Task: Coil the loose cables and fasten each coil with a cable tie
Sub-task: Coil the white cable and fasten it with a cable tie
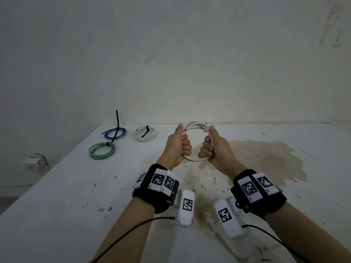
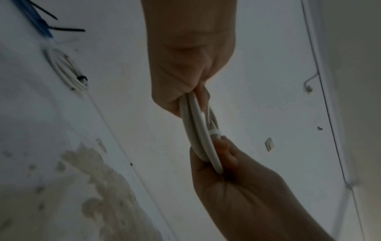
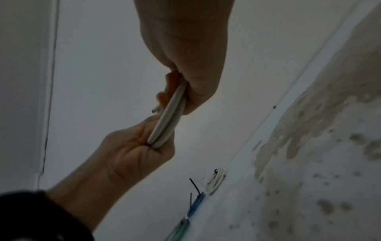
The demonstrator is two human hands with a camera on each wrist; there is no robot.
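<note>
White cable coil: several loops, held in the air above the table, near its far edge and roughly centred. Coil stands roughly upright between the two hands. A white cable tie sits round the loops at the upper right of the coil, just beside the right thumb. A loose cable end pokes out at the top left, near the left thumb.

Left hand: fingers curled round the left side of the coil, thumb up along the strands. Right hand: fingers curled round the right side, thumb pressed on top near the tie. Both hands clamped on the same coil, a small gap between the knuckles. The left wrist view shows the loops edge-on, running from one fist to the other.

Both wrists carry black bands with printed square markers; a thin black lead runs off each one toward the near edge.

On the table, far left, well apart from the hands, three other coils, each fastened:
- blue coil, black tie with a long tail sticking up;
- green coil, nearer, just in front of the blue one, black tie at its top;
- second white coil, to the right of the blue one, black tie across it.

Table surface white, with a large brownish stain under and to the right of the hands, and scattered chips. Plain whitish wall behind.
</note>
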